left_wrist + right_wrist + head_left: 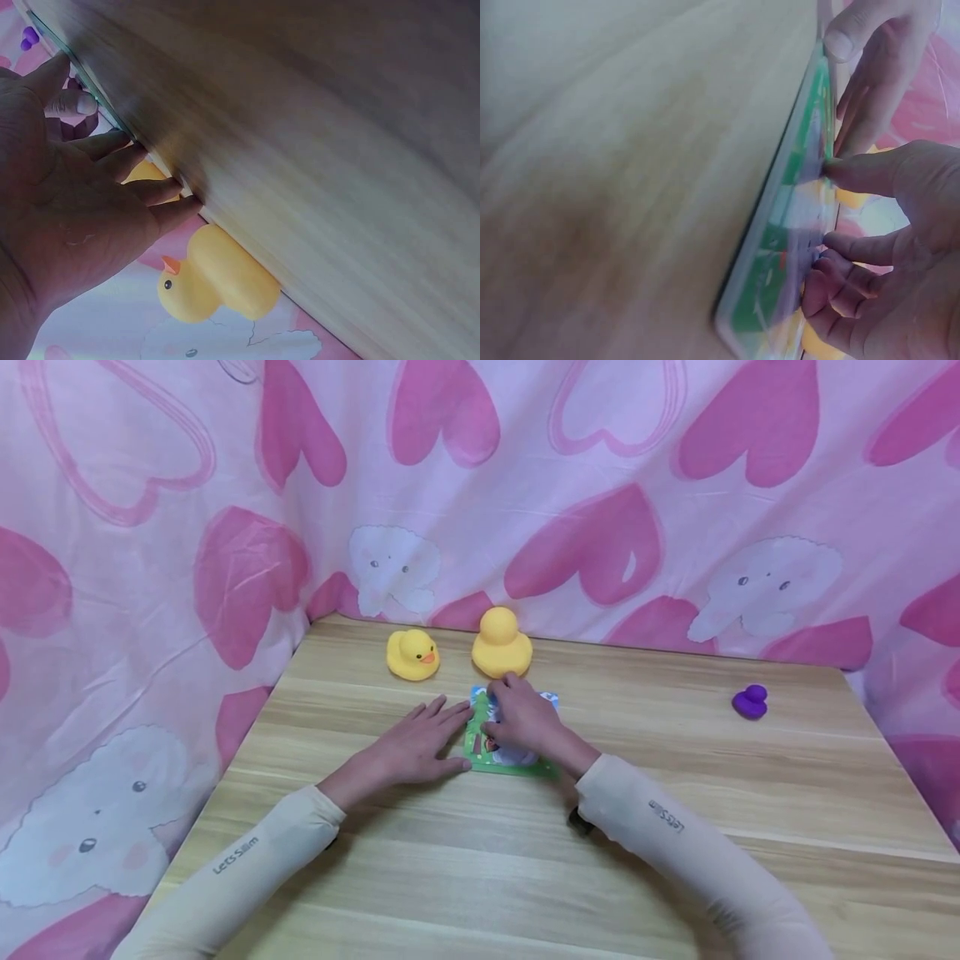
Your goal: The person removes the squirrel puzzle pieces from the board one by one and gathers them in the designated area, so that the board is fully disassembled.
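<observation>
A flat picture board [498,767] with a green border and a printed scene, perhaps a puzzle, lies on the table. My left hand [416,745] rests beside it, fingers spread and nearly straight, fingertips and thumb at its left edge. Over the board is my right hand [525,718], covering much of the picture. In the right wrist view, thumb and fingertips of the right hand [907,240] touch the face of the board [761,300], with a gap between thumb and index finger. No separate thing shows in that gap.
Behind the board stands a large yellow duck [502,647] facing away. A smaller yellow duck [413,656] is to its left. Far right on the wooden table [465,877] sits a purple duck [750,702]. Pink heart-patterned cloth [585,543] hangs along the back and left.
</observation>
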Motion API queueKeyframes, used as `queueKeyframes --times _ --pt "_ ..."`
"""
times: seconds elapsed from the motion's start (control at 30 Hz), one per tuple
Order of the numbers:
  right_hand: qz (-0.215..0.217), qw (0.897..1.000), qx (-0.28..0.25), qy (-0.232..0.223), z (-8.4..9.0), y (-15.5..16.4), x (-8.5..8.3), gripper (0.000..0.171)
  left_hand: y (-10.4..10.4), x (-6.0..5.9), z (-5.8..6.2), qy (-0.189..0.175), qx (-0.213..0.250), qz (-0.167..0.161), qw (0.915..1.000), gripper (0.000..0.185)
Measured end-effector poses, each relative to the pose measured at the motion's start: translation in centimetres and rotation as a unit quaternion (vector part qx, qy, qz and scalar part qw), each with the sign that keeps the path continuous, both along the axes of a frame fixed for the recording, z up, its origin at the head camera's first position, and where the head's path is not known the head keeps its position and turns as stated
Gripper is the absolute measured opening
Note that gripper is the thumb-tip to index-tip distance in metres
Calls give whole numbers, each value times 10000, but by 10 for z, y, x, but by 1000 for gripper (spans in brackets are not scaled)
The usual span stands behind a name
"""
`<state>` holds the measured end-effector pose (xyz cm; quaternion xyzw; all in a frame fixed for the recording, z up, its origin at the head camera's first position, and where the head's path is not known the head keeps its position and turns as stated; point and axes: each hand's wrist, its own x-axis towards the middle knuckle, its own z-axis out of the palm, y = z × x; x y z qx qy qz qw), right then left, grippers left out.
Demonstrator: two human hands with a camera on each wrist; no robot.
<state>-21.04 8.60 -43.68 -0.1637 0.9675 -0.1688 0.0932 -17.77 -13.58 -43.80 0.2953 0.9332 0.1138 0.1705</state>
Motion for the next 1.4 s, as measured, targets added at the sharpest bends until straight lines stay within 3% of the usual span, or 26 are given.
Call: queueKeyframes --times 0.4,0.67,1.03,1.4 --pt "-102 9993 -276 -223 1 -2 1 48 1 0 2 33 -5 -54 10000 89" --pt "-78 9999 -20 -90 1 -3 1 61 2 0 3 -18 22 -70 10000 89" --pt "-68 9998 171 104 8 -6 -1 59 3 0 3 -19 72 -105 9999 89" --pt "-161 9982 -380 -439 5 -7 -7 57 1 0 4 -84 34 -40 10000 89"
